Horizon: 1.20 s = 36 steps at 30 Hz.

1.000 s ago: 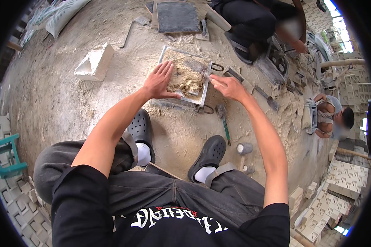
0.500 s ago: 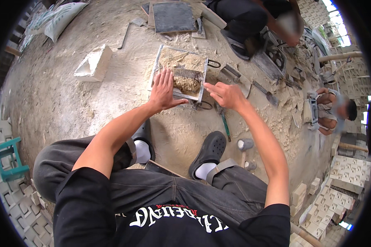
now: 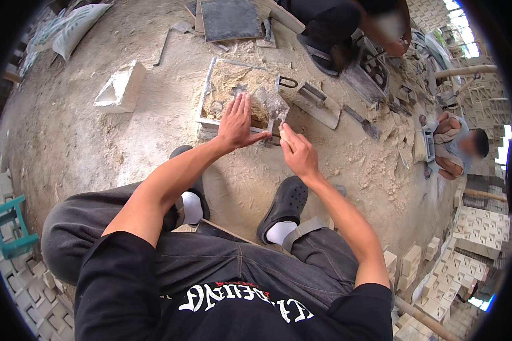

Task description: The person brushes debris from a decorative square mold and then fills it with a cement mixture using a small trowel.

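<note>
A shallow rectangular mould (image 3: 202, 102) with a pale rim lies on the ground in front of me, filled with damp tan sandy mix (image 3: 227, 77). My left hand (image 3: 236, 126) rests flat on the mix near its front edge, fingers straight and thumb spread to the right. My right hand (image 3: 298, 150) grips a small trowel (image 3: 276, 108) by its handle, just off the mould's front right corner. The trowel's grey, crusted blade reaches over the right rim. A dark loop handle (image 3: 289, 82) juts from the mould's right side.
A plastering float (image 3: 318, 105) and a flat scraper (image 3: 370, 128) lie to the right. A white hollow block (image 3: 121, 88) sits left; dark square boards (image 3: 230, 21) are beyond. One person crouches at the far right by a mould (image 3: 375, 71); another sits further right (image 3: 452, 145).
My left hand has shifted right across the mix. My right hand has come nearer and left. The dark flat blade in the mix is gone from there, and the trowel blade now crosses the right rim.
</note>
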### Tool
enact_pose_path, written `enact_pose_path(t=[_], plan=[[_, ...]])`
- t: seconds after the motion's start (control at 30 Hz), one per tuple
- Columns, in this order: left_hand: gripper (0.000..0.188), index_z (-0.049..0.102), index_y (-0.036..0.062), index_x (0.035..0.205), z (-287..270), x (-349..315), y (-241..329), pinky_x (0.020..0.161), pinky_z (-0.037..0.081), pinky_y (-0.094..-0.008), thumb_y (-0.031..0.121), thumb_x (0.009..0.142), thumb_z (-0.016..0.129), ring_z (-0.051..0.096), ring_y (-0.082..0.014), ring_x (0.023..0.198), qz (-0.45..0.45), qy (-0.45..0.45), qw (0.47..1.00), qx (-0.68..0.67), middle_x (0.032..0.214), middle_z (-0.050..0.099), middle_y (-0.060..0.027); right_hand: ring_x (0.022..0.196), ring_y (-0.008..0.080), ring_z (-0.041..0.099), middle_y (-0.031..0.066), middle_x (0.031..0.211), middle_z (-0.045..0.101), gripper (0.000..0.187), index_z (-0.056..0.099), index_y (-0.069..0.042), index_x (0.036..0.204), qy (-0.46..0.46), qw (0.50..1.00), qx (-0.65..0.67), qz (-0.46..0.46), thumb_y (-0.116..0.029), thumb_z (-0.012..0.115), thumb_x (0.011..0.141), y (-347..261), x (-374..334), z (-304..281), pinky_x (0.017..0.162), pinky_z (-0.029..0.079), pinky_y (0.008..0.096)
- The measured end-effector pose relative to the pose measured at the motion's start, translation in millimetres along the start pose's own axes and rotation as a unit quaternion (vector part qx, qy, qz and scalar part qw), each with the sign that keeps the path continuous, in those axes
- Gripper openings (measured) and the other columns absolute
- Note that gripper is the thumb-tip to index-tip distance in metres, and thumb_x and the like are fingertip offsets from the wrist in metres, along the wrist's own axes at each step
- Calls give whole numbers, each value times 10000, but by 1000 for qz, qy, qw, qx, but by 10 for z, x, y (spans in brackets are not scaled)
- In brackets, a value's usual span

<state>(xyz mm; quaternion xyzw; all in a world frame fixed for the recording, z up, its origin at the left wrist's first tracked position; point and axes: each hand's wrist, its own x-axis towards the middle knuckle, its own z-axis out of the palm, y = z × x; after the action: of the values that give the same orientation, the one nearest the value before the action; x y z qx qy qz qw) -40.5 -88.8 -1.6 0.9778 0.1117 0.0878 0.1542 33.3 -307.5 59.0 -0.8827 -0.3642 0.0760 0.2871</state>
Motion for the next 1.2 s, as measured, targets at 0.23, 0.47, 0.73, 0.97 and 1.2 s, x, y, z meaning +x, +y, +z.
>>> enact_pose_path(t=[0.23,0.47,0.73,0.97,1.2], plan=[[1233,225,-154,1519,59,110,75,1259,187,-429,804,823,568,267,-366,1518,84,-20,996,-2,1584,325,-284,1073,359,688,187,1185,709,459,608,-78,1389,55,993,101,14,-209,640,950,63,176,56,908,541,425],[1173,244,-103,1537,90,23,-202,1256,212,-416,781,839,571,298,-350,1507,197,-18,980,17,1589,344,-242,1061,356,695,197,1167,715,452,623,-68,1371,45,992,114,31,-211,653,943,75,110,58,905,544,409],[1236,208,-85,1560,-61,145,-260,1265,181,-416,851,813,512,240,-334,1534,162,-60,984,53,1632,282,-215,912,369,697,176,1039,715,446,639,-126,1366,35,996,79,13,-235,666,934,79,67,9,797,552,441],[1282,117,-49,1595,-225,106,-509,1283,90,-441,927,804,374,126,-297,1568,96,-114,981,124,1678,166,-184,924,384,685,144,1032,708,448,630,-175,1378,-36,999,5,11,-217,672,934,-33,12,-227,795,547,441],[1272,98,-70,1589,-313,50,-604,1284,47,-444,892,823,422,48,-314,1575,86,-152,978,114,1682,115,-210,775,315,707,68,982,705,433,634,-221,1367,-63,984,-114,-121,-213,664,936,118,-1,-310,630,576,425]])
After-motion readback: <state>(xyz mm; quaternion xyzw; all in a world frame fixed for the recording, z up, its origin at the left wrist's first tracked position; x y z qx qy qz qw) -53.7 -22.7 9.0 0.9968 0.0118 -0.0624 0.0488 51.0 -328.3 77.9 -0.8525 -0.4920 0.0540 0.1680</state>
